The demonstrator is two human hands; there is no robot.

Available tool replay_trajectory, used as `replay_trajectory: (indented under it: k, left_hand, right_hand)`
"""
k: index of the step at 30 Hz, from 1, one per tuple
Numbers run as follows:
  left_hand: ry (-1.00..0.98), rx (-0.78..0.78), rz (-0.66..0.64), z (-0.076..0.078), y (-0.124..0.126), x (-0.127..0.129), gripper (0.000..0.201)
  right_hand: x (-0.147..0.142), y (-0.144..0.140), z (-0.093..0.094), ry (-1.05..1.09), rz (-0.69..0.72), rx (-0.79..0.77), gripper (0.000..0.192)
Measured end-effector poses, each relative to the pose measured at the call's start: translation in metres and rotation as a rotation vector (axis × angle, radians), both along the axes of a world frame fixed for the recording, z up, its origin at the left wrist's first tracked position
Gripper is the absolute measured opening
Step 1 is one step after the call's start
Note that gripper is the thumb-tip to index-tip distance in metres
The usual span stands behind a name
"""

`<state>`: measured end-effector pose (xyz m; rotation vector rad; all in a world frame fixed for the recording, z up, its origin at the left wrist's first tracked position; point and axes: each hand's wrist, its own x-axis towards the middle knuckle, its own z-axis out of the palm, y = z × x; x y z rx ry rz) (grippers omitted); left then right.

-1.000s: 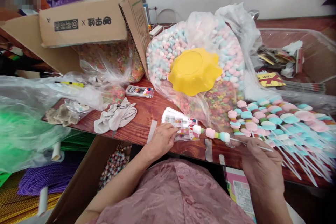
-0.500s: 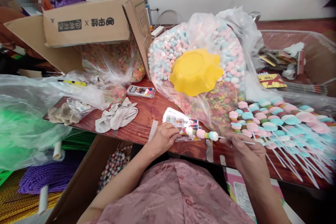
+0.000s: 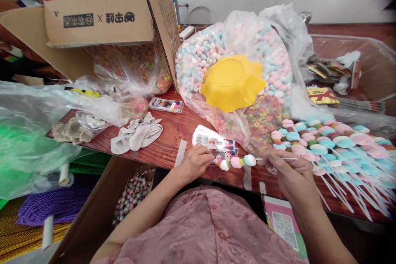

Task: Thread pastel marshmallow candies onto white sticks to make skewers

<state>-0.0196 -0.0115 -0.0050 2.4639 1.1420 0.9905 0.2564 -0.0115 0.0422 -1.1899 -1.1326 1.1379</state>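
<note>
Wooden table [image 3: 173, 140]: one yellow bowl [image 3: 232, 83], two hands [image 3: 194, 164] [image 3: 289, 171], one candy skewer [image 3: 239, 161].

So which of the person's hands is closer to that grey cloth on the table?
Left. The left hand lies just right of the grey cloth, at the candy skewer's tip; the right hand holds the stick farther right.

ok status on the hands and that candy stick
Right hand pinching the candy skewer by its stick. Left hand on the clear wrappers at its candy end. Finished skewers piled alongside, not blocking.
</note>
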Motion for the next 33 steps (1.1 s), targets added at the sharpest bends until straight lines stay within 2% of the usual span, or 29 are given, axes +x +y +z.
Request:
replay_trajectory:
  k: [6,11,14,16,19,21,24,27,33]
  left_hand:
    - [-0.009,0.015,-0.028,0.0,0.003,-0.002,0.02]
    - [-0.025,-0.006,-0.054,0.003,0.004,-0.004,0.023]
    - [-0.045,-0.017,-0.07,0.002,0.003,-0.005,0.021]
    - [-0.07,-0.025,-0.062,0.002,0.003,-0.005,0.018]
    - [-0.109,-0.045,-0.034,0.001,0.004,-0.004,0.016]
    - [-0.123,-0.081,-0.014,0.001,0.005,-0.003,0.017]
    - [-0.139,-0.152,0.005,0.002,0.006,-0.004,0.016]
    - [-0.15,-0.173,0.0,0.003,0.007,-0.004,0.015]
    - [-0.127,-0.114,-0.028,0.004,0.006,-0.004,0.016]
  right_hand:
    - [-0.007,-0.008,0.005,-0.052,-0.015,0.148,0.011]
    - [0.0,-0.008,0.014,-0.26,0.074,0.188,0.013]
    - [0.0,-0.007,0.023,-0.305,0.0,0.241,0.012]
    - [-0.001,-0.007,0.028,-0.275,-0.03,0.25,0.012]
    - [0.0,-0.008,0.03,-0.111,-0.065,0.237,0.009]
    - [0.002,-0.008,0.028,-0.011,-0.119,0.229,0.006]
    - [0.006,-0.01,0.022,0.028,-0.164,0.19,0.008]
    - [0.007,-0.011,0.016,0.034,-0.14,0.138,0.012]
    - [0.005,-0.004,0.011,0.052,-0.072,0.114,0.013]
